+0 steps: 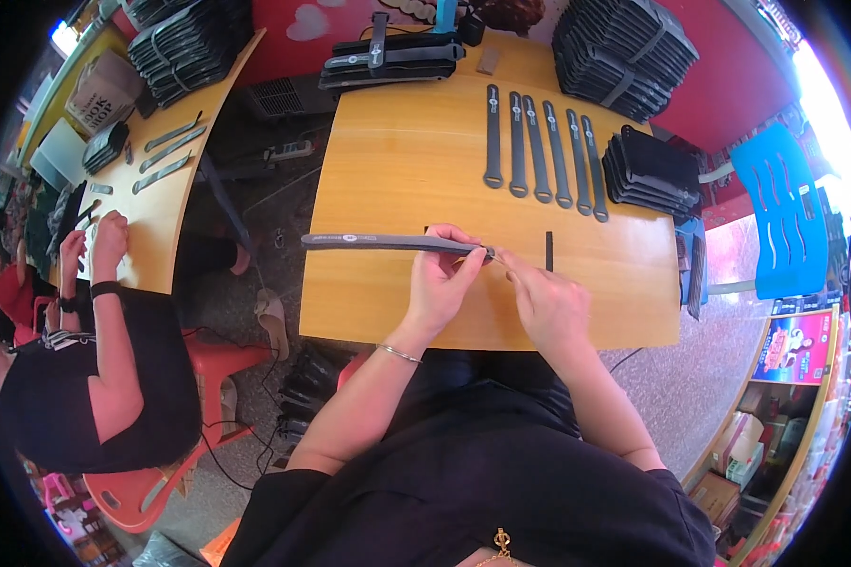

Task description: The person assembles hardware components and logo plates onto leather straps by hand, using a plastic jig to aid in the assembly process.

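A long dark grey strap [364,242] lies level across my left hand [435,295], its free end pointing left over the table. My left fingers and thumb are closed around it near its right end. At that end, my right hand [553,307] pinches close to the tip, fingertips almost meeting the left thumb; a small dark piece shows between them, too small to name. A short black strip [549,249] lies on the table just beyond my right hand. Farther off, several grey straps [536,151] with slotted round ends lie side by side.
The wooden table [388,161] bears a banded stack of black packs [624,57], a smaller stack [652,170] at right and bundled straps [392,61] at the back. A blue chair [783,213] stands right. At left, another person's hands [109,241] work at a second table [184,194].
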A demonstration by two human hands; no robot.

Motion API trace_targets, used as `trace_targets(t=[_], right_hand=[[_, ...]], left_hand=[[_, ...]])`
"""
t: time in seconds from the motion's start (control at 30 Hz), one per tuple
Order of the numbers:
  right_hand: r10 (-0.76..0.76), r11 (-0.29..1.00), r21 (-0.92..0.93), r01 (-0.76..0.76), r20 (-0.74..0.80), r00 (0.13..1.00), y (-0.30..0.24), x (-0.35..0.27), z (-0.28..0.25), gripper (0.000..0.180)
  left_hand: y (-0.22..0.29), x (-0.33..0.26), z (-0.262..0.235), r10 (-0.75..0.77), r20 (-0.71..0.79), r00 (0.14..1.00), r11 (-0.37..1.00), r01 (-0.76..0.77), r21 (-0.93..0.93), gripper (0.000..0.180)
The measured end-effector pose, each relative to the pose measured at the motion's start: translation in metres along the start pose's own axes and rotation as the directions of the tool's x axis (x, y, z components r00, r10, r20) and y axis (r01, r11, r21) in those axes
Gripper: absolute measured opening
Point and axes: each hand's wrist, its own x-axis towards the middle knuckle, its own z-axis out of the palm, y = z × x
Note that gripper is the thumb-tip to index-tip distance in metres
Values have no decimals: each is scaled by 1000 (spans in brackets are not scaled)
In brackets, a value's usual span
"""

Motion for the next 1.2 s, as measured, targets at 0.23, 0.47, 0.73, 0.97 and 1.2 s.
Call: trace_targets(t=[0.23,0.47,0.73,0.97,1.2], right_hand=[[139,943,286,-169,122,983,3,-1,15,46],[319,180,642,-745,678,662,-5,14,16,44],[248,628,650,-428,354,902,-8,20,13,26],[123,789,569,-232,223,967,5,18,11,22],[164,751,573,-328,319,934,-9,23,1,19]], left_hand=[[-4,-2,-1,65,-10,998,995,-64,76,23],[-3,-5,1,55,27,998,990,-58,130,25],[8,3,0,-10,-38,999,995,7,-97,31],[8,5,-4,-104,2,995,963,101,-252,31],[7,6,-4,-91,-49,995,972,78,-219,25]])
